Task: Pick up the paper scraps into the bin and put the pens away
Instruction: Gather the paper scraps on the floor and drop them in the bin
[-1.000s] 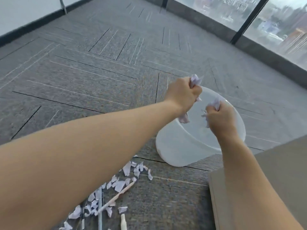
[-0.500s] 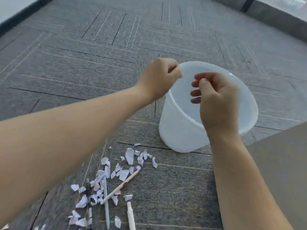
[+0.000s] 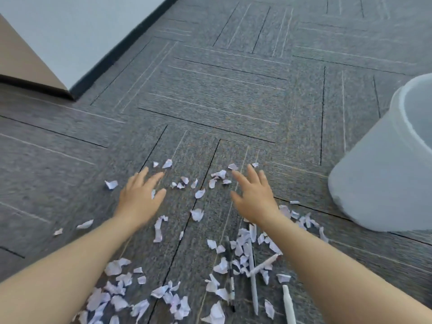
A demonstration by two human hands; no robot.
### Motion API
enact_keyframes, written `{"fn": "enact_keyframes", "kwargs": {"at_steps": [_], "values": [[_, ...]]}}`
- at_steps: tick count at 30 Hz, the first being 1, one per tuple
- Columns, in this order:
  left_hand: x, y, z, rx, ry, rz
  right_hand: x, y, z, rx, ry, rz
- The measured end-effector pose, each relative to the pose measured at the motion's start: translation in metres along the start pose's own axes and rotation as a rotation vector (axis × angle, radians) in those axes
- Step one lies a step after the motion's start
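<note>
Several torn white paper scraps (image 3: pixel 197 214) lie scattered over the grey carpet, thickest near the bottom of the view. My left hand (image 3: pixel 140 197) and my right hand (image 3: pixel 253 195) hover palm down over the far scraps, fingers spread, holding nothing. Between my forearms lie several pens: a black one (image 3: pixel 230 272), a grey one (image 3: pixel 253 277), a white one lying across it (image 3: pixel 264 265) and a white one (image 3: pixel 288 305) at the bottom edge. The translucent white bin (image 3: pixel 383 174) stands upright on the right, beyond my right hand.
A beige panel (image 3: pixel 21 59) leans at the far left by the white wall (image 3: pixel 81 31) and its dark skirting. Grey carpet tiles (image 3: pixel 222 90) stretch beyond the scraps.
Both hands left the bin's rim, having let go of the scraps there, and moved left and down over the scraps on the floor. They now stand open. The view swung left.
</note>
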State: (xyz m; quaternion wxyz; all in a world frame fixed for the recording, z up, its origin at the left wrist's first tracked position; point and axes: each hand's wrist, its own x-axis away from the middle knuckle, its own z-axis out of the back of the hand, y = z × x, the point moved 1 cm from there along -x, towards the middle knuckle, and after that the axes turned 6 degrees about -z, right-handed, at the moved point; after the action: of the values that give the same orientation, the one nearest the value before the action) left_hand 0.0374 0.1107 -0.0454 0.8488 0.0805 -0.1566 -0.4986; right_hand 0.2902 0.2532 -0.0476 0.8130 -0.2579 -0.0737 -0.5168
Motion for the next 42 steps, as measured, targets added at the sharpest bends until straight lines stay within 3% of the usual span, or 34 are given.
{"fn": "enact_keyframes", "kwargs": {"at_steps": [5, 10, 14, 16, 18, 20, 23, 25, 27, 29, 30, 32, 34, 38, 42], "values": [[-0.001, -0.043, -0.01, -0.033, -0.004, 0.161, -0.053, -0.004, -0.01, 0.065, 0.004, -0.088], [-0.034, -0.047, -0.016, 0.03, -0.029, 0.105, -0.05, -0.038, -0.032, -0.015, -0.012, 0.199], [-0.059, -0.038, -0.024, 0.071, -0.059, -0.057, -0.007, -0.055, -0.056, -0.03, -0.031, 0.464], [-0.069, -0.028, -0.028, 0.046, -0.094, -0.172, -0.002, -0.057, -0.062, -0.067, 0.022, 0.479], [-0.074, -0.017, -0.032, 0.057, -0.123, -0.266, -0.012, -0.059, -0.063, -0.056, 0.092, 0.378], [-0.07, -0.009, -0.032, 0.144, -0.11, -0.324, -0.023, -0.064, -0.063, -0.017, 0.056, 0.294], [-0.043, -0.011, -0.024, 0.319, -0.089, -0.417, -0.02, -0.078, -0.068, 0.096, -0.066, 0.419], [-0.014, -0.019, -0.016, 0.312, -0.071, -0.526, -0.002, -0.08, -0.075, 0.119, -0.105, 0.523], [0.012, -0.033, -0.008, 0.284, 0.056, -0.587, 0.02, -0.074, -0.082, 0.019, -0.111, 0.584], [0.015, -0.056, -0.004, 0.216, 0.221, -0.492, 0.032, -0.067, -0.086, -0.073, -0.074, 0.581], [0.01, -0.07, -0.004, 0.167, 0.269, -0.356, 0.03, -0.065, -0.086, -0.09, -0.037, 0.547], [-0.006, -0.094, -0.006, 0.083, 0.234, -0.056, 0.018, -0.071, -0.083, -0.067, 0.003, 0.441], [-0.018, -0.108, -0.012, 0.068, 0.105, 0.075, 0.006, -0.085, -0.08, 0.031, -0.044, 0.408], [-0.001, -0.099, -0.025, 0.203, 0.038, -0.091, 0.013, -0.102, -0.091, 0.134, -0.121, 0.555], [0.059, -0.071, -0.035, 0.38, -0.029, -0.343, 0.049, -0.096, -0.107, 0.048, -0.188, 0.692]]}}
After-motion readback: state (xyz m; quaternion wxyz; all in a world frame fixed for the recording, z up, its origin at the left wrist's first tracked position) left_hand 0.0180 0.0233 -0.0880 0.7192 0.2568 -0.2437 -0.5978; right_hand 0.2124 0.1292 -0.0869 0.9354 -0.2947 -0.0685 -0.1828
